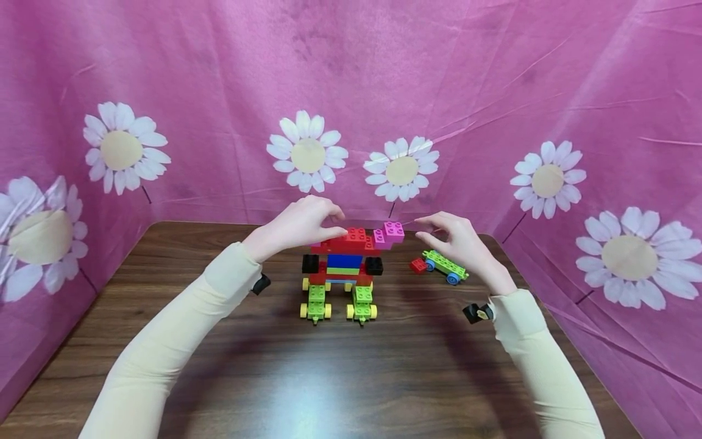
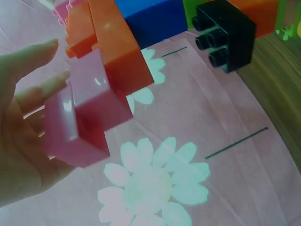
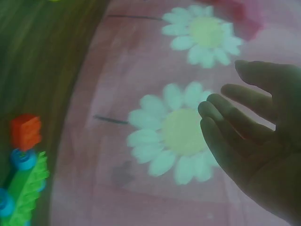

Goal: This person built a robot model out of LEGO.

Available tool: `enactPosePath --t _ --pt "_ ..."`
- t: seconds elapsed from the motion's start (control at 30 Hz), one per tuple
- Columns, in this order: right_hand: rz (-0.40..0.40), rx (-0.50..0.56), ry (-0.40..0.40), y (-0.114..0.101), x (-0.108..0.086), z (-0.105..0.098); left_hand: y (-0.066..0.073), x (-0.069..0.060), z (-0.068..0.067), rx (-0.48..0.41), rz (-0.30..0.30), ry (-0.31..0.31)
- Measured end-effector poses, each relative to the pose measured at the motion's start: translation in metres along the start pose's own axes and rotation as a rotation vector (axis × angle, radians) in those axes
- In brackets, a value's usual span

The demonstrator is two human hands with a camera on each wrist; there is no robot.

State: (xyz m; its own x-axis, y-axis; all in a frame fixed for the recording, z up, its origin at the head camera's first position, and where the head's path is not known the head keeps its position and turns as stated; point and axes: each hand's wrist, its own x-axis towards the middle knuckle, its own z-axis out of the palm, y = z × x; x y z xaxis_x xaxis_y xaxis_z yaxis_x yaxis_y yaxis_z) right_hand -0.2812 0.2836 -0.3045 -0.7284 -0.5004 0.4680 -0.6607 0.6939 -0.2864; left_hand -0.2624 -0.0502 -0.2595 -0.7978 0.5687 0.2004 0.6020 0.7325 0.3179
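Note:
A toy brick structure stands upright on the table, with red bricks (image 1: 356, 235) across the top, a blue brick (image 1: 344, 263) beneath and black bricks (image 1: 374, 266) at the sides. Two lime-green wheeled bases (image 1: 316, 309) with yellow wheels carry it. My left hand (image 1: 304, 224) is at the top left end, thumb and fingers apart. In the left wrist view its fingers lie behind the pink bricks (image 2: 96, 94) there; whether they touch cannot be told. Beyond the pink bricks (image 1: 393, 231) at the right end, my right hand (image 1: 450, 235) hovers with nothing in it, fingers loosely bent.
To the right of the structure lies a lime-green wheeled base (image 1: 446, 264) with blue wheels, a loose red brick (image 1: 418, 265) beside it. The brown wooden table (image 1: 307, 378) ends at a pink cloth (image 1: 351, 73) printed with daisies.

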Motion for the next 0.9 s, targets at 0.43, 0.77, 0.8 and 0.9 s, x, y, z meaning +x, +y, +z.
enactPosePath --t 0.43,0.77,0.8,0.9 --pt "0.161 -0.019 -0.035 0.061 -0.028 0.057 -0.011 -0.008 0.002 -0.03 0.025 -0.008" --pt "0.212 -0.089 -0.172 0.077 -0.036 0.079 -0.014 -0.011 0.001 -0.036 0.045 0.0" --pt "0.211 -0.097 -0.183 0.078 -0.036 0.081 -0.014 -0.011 0.001 -0.038 0.045 0.0" --pt "0.203 -0.105 -0.205 0.078 -0.036 0.085 -0.015 -0.011 0.002 -0.044 0.047 -0.001"
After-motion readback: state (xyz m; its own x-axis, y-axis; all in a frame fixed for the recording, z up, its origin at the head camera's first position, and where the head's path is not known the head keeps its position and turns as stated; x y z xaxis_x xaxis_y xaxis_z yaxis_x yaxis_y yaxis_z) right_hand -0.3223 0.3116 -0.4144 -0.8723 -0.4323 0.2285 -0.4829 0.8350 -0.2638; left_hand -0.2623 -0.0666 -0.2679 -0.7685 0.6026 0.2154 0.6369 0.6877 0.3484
